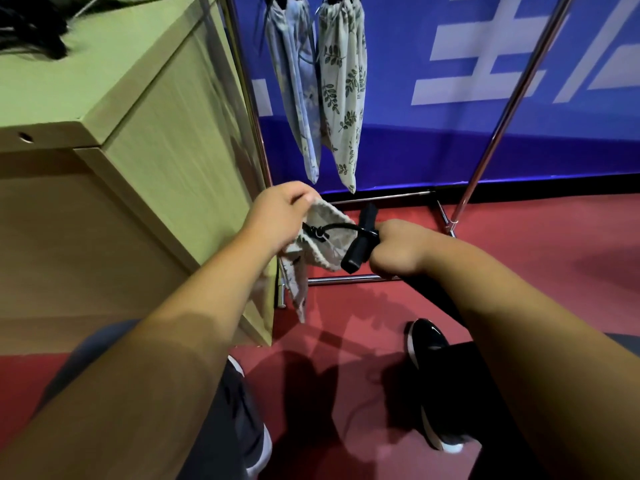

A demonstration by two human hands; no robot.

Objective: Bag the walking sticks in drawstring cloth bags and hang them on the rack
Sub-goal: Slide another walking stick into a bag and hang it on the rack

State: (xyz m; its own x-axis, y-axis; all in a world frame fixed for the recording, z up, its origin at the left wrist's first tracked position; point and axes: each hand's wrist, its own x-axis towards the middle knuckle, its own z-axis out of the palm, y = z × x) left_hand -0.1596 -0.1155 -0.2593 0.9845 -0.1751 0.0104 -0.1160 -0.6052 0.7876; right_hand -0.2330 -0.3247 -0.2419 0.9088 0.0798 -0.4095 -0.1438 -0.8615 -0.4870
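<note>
- Between my two hands sits the piece in work. My left hand [280, 216] pinches the mouth hem of a pale cloth bag [325, 237], and the bag's tail hangs below that hand.
- My right hand [398, 247] is clenched round a black walking stick [358, 245], with its grip end pointing toward the left hand.
- The wrist strap [341, 227] lies across the bag mouth. I judge that the stick is not yet inside.
- Done: beyond and above both hands, a blue bag [294, 81] and a leaf-print bag [343, 81] hang side by side on the rack [500, 133].
- Left to do on this piece: insert the stick, draw the cord and hang the bag.
- A dark bundle [31, 29] lies on the tabletop [104, 64], far up-left of the left hand. I cannot tell whether it holds more sticks.
- Edges: the tabletop's side panel stands just left of the left hand, and the bag's tail hangs close to it. A low rack bar runs just below the right hand.
- Open room: up-right of the right hand, between the leaf-print bag and the rack's slanting upright. The top rail is out of view.
</note>
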